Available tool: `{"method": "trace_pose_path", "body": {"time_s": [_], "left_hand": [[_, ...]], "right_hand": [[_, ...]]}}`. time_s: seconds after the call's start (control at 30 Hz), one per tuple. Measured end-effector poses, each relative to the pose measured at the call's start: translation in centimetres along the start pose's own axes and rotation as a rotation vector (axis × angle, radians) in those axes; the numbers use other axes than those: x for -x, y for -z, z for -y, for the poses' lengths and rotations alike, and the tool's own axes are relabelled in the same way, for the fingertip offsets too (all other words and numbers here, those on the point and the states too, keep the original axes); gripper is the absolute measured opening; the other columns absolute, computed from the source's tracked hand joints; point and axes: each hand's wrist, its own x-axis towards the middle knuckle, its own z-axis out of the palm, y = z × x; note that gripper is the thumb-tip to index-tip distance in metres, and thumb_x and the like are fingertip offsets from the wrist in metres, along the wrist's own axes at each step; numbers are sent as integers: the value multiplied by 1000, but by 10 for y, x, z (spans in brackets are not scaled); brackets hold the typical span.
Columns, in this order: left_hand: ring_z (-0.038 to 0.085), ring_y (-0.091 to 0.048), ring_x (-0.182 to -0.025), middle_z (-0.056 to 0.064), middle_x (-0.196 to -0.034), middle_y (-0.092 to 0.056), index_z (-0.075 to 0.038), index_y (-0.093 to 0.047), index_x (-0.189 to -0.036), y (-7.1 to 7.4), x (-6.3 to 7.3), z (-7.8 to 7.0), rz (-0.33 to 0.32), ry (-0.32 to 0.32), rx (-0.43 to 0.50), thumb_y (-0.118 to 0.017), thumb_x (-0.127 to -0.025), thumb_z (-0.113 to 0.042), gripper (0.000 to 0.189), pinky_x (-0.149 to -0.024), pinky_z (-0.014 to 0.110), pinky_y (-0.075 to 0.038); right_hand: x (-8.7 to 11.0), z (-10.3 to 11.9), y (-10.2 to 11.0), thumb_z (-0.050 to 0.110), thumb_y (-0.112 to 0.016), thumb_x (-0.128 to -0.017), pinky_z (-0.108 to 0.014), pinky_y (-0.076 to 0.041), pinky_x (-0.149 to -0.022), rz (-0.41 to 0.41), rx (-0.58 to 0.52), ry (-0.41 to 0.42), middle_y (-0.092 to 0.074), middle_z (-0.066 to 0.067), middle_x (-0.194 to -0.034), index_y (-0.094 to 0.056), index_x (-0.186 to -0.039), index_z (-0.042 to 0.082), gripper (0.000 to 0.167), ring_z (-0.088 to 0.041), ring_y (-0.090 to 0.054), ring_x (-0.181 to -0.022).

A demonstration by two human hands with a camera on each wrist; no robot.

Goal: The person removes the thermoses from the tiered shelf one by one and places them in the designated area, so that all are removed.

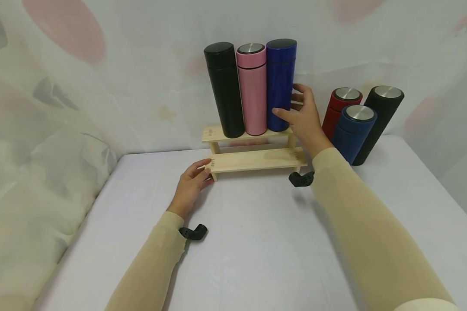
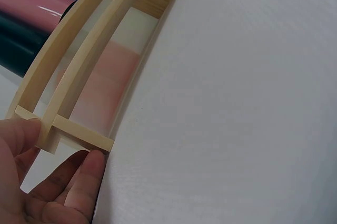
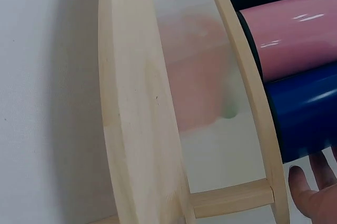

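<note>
A two-step wooden rack (image 1: 253, 160) stands on the table. My left hand (image 1: 192, 185) grips its lower left end; in the left wrist view the thumb (image 2: 21, 132) and fingers (image 2: 87, 182) lie around that end. On the upper step stand a black thermos bottle (image 1: 225, 95), a pink one (image 1: 253, 93) and a blue one (image 1: 281, 86), side by side. My right hand (image 1: 305, 114) is at the blue bottle's right side, thumb across its front, other fingers loosely extended along its right edge. Its palm is hidden in the right wrist view.
Right of the rack, beside my right forearm, stand a red bottle (image 1: 340, 106), a lighter blue bottle (image 1: 352, 134) and another black bottle (image 1: 385, 114). A patterned curtain (image 1: 140, 77) hangs behind the white table (image 1: 241, 242).
</note>
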Motion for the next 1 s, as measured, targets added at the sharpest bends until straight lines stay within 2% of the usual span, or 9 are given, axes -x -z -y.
{"method": "trace_pose_path", "body": {"time_s": [0.57, 0.77, 1.0], "left_hand": [[34, -61, -132, 22, -147, -56, -5, -59, -153, -3, -1, 0, 6, 0, 19, -62, -113, -10, 40, -108, 41, -57], [36, -60, -133, 24, -148, -55, -4, -59, -154, -2, 0, 0, 11, 3, 14, -62, -113, -11, 42, -109, 42, -56], [37, -60, -133, 24, -146, -56, -4, -59, -153, 0, 0, 1, -1, -2, 17, -62, -113, -10, 41, -107, 42, -57]], "right_hand": [[-4, 5, -1, 21, -85, -99, -46, -50, -114, 15, 81, -12, -48, -10, -157, -33, -169, 23, 88, -27, -53, -136], [-2, 6, 1, 21, -85, -99, -48, -49, -113, 13, 152, 20, -47, -14, -154, -25, -173, 23, 95, -29, -53, -133], [-1, 5, -1, 22, -86, -98, -46, -48, -114, -20, 210, 63, -49, -15, -153, -29, -171, 17, 93, -30, -54, -134]]}}
